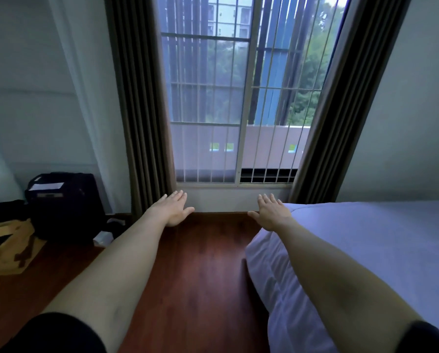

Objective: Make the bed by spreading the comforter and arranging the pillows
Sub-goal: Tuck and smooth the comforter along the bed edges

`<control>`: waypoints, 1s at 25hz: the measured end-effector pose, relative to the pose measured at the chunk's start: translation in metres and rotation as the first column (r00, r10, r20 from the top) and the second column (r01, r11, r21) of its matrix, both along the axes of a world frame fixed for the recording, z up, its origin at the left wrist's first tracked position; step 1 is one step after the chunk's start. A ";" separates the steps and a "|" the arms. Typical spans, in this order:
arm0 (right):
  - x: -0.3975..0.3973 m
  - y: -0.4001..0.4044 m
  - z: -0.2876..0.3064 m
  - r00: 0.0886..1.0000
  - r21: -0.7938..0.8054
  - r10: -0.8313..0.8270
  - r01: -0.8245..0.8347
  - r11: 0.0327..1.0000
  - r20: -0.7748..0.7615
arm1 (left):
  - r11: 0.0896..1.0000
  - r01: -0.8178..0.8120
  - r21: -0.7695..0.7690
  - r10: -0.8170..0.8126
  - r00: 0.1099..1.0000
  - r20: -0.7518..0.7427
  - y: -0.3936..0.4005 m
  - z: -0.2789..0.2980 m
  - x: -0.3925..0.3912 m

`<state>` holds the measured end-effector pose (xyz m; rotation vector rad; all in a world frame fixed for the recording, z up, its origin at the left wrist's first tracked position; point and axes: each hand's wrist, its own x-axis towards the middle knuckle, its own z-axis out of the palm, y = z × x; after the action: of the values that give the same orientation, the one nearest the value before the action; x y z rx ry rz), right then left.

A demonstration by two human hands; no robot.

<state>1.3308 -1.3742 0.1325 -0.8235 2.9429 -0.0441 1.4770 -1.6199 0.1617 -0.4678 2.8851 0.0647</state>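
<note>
A pale lavender comforter (381, 240) lies smooth over the bed at the right, its edge hanging down the near side. Both my arms stretch straight out toward the window. My left hand (174, 208) hovers over the wooden floor, palm down, fingers apart and holding nothing. My right hand (272, 212) is also flat and empty, over the bed's far left corner; I cannot tell whether it touches the fabric. No pillows are in view.
A barred window (238, 98) with dark curtains (139, 110) fills the wall ahead. A dark suitcase (63, 202) and a brown paper bag (7, 245) stand at the left. Wooden floor (200, 276) runs between them and the bed.
</note>
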 end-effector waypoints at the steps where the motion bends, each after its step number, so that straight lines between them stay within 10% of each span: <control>1: -0.006 0.002 -0.003 1.000 0.005 0.006 -0.005 1.000 -0.029 | 1.000 0.014 -0.021 -0.014 1.000 -0.016 0.000 -0.003 -0.007; 25: -0.396 0.080 -0.137 0.722 0.037 -0.671 0.676 0.736 0.170 | 0.762 0.604 0.232 -0.636 0.765 0.100 0.026 -0.121 -0.616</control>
<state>0.9346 -1.2946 -0.0043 0.2931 2.8931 -0.1913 0.8611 -1.5940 0.0409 0.5149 2.6664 0.1733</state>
